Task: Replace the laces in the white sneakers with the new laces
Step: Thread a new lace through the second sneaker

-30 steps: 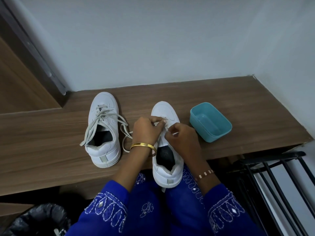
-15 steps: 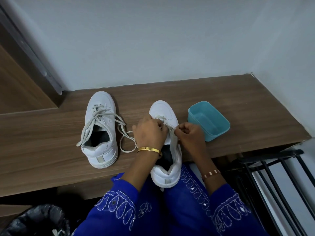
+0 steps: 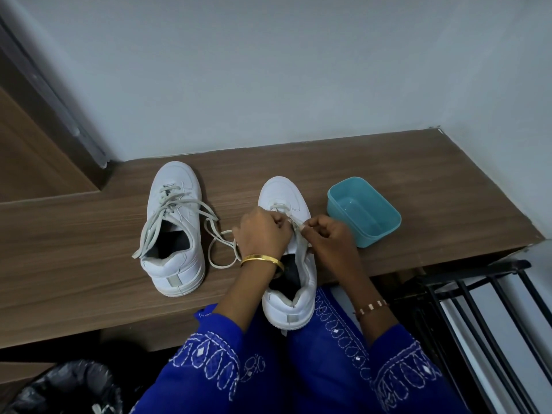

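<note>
Two white sneakers stand on a wooden bench (image 3: 89,234). The left sneaker (image 3: 174,234) has a loosened grey-white lace (image 3: 215,234) trailing to its right. The right sneaker (image 3: 291,264) sits at the bench's front edge, its heel over my lap. My left hand (image 3: 261,231) rests curled on that shoe's left side, fingers at the eyelets. My right hand (image 3: 327,234) pinches its lace (image 3: 298,243), a strand of which hangs down over the tongue. Which fingers hold the lace on the left side is hidden.
A teal plastic tub (image 3: 363,212) stands just right of the right sneaker. A black metal rack (image 3: 478,309) is at the lower right, a black bin bag (image 3: 59,386) at the lower left. Walls close off the back and right.
The right hand has pulled a lace strand out from the eyelets toward me; both hands have shifted slightly down the shoe. The left sneaker has not moved.
</note>
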